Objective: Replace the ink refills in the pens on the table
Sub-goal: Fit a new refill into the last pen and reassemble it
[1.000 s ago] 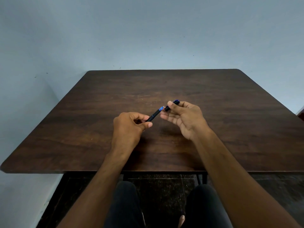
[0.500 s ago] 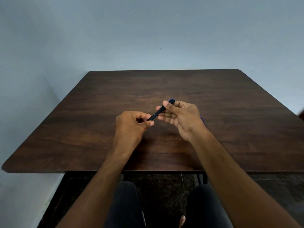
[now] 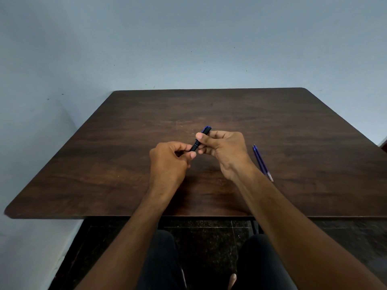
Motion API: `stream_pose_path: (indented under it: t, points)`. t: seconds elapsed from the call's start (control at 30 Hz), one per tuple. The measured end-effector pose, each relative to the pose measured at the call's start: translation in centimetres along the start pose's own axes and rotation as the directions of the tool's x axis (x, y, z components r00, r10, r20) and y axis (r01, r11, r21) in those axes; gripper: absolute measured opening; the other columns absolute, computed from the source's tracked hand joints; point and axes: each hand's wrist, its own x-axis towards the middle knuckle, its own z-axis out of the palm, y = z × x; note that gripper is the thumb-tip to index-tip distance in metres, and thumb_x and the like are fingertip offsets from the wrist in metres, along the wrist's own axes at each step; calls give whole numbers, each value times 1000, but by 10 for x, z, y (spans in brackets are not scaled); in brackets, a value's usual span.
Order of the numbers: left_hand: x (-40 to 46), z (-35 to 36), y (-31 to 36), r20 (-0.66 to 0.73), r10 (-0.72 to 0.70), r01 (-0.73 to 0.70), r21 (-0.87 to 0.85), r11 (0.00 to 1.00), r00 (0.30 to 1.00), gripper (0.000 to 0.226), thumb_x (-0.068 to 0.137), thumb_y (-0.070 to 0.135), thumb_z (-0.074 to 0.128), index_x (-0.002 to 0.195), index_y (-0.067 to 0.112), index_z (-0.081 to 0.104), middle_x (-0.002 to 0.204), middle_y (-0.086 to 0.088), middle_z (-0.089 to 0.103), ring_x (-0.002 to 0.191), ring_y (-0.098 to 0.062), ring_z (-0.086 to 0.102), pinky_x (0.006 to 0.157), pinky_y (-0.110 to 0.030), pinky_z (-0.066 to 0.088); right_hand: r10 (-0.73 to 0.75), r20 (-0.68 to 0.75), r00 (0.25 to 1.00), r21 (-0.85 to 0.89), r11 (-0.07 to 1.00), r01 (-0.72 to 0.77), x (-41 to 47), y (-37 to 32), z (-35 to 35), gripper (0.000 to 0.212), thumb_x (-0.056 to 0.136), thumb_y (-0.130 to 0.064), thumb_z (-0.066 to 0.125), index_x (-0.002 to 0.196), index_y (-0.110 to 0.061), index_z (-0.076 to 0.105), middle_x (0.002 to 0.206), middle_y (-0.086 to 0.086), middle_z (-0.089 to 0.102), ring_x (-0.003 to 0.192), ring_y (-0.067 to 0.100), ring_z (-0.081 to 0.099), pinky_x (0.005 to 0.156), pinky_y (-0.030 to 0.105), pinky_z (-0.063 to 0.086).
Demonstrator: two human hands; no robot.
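A black pen with a blue clip (image 3: 201, 139) is held slanted above the middle of the dark wooden table (image 3: 125, 164). My left hand (image 3: 169, 162) pinches its lower end between thumb and fingers. My right hand (image 3: 225, 151) grips its upper part, thumb on top, and only the blue end sticks out past the fingers. Two thin blue ink refills (image 3: 261, 161) lie side by side on the table just right of my right wrist, their tips pointing toward me.
The table stands against a pale blue wall (image 3: 188, 49), with a corner wall on the left. Its near edge runs above my knees (image 3: 209, 264) and a dark speckled floor.
The gap with bright blue between the two pen halves has closed and my hands have come together. The refills, hidden behind my right hand before, now show on the table.
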Motion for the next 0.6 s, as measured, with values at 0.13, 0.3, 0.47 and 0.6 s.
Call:
stream_pose_path:
  t: [0.13, 0.3, 0.47, 0.6]
  points:
    - [-1, 3, -1, -29, 12, -12, 9, 1000, 999, 20, 80, 9, 84, 95, 22, 78, 70, 26, 64, 66, 0, 71, 71, -27, 63, -2, -1, 1000, -8, 1000, 2, -1, 4, 2, 23, 79, -9, 85, 92, 7, 77, 69, 15, 74, 65, 28, 66, 75, 36, 62]
    - [-3, 4, -3, -61, 3, -7, -60, 998, 998, 22, 80, 12, 84, 91, 30, 79, 65, 24, 70, 63, -2, 73, 65, -30, 64, 3, 9, 1000, 5, 1000, -3, 0, 3, 5, 23, 80, -9, 85, 93, 8, 77, 69, 15, 74, 61, 25, 65, 65, 32, 59]
    - [-6, -1, -1, -87, 15, -26, -120, 993, 996, 31, 80, 17, 85, 75, 45, 72, 74, 23, 76, 59, -5, 74, 61, -29, 63, 38, -9, 999, 40, 998, -38, 1, 7, 11, 25, 78, -12, 87, 88, 7, 76, 69, 14, 76, 57, 20, 68, 54, 27, 56]
    - [-10, -8, -1, -128, 63, -72, -71, 995, 990, 22, 77, 19, 88, 80, 37, 75, 66, 25, 72, 58, 3, 71, 56, -11, 55, 69, 14, 998, 10, 998, -69, -4, 18, 26, 25, 74, -10, 89, 87, 7, 75, 72, 25, 73, 58, 31, 65, 51, 31, 53]
